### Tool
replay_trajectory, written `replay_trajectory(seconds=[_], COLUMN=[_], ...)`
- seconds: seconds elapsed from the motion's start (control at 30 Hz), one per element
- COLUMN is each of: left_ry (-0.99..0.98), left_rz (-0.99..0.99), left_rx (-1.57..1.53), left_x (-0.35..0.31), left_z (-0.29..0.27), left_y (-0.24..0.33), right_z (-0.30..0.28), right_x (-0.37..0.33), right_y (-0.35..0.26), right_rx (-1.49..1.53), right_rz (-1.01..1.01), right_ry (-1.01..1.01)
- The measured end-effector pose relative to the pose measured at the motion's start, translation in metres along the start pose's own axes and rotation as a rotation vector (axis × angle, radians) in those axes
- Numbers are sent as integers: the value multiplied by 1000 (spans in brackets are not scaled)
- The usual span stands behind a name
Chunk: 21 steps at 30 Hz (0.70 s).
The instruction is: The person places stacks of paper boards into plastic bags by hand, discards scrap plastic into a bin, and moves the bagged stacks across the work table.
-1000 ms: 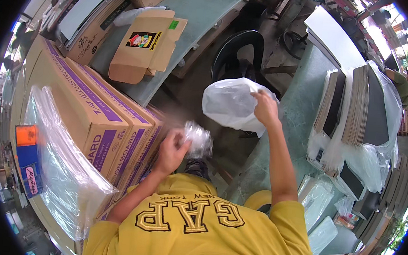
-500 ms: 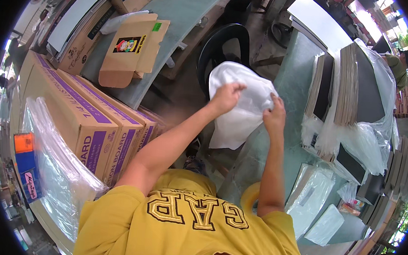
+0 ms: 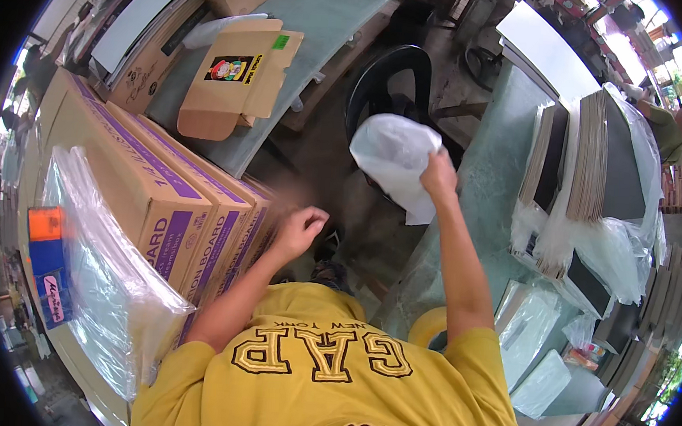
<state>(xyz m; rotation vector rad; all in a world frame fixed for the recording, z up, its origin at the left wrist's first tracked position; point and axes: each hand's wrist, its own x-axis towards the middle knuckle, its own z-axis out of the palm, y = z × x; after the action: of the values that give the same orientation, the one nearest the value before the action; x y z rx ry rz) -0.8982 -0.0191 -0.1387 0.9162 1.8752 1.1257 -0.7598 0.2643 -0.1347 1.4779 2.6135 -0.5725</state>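
I see the right hand (image 3: 439,174) grasping the white plastic bag (image 3: 395,160) above the desk (image 3: 492,167); left hand (image 3: 301,228), loosely clenched and empty, lies left of the bag.

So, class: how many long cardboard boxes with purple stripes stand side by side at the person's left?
3: the outer box beside clear plastic sheets, the middle box, and the inner box nearest the left hand. More may be hidden.
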Motion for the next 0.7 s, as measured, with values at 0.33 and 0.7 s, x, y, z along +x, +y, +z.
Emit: replay_trajectory(seconds=[0.33, 0.7], left_ry=[-133, -181], left_rz=[-333, -470], left_rx=[76, 33], left_x=[-133, -265], left_z=[-65, -83], left_y=[-64, -146], right_z=[-5, 155], right_x=[-17, -283], right_y=[-27, -156], right_rx=[-3, 305], right_rz=[88, -758], right_ry=[3, -859])
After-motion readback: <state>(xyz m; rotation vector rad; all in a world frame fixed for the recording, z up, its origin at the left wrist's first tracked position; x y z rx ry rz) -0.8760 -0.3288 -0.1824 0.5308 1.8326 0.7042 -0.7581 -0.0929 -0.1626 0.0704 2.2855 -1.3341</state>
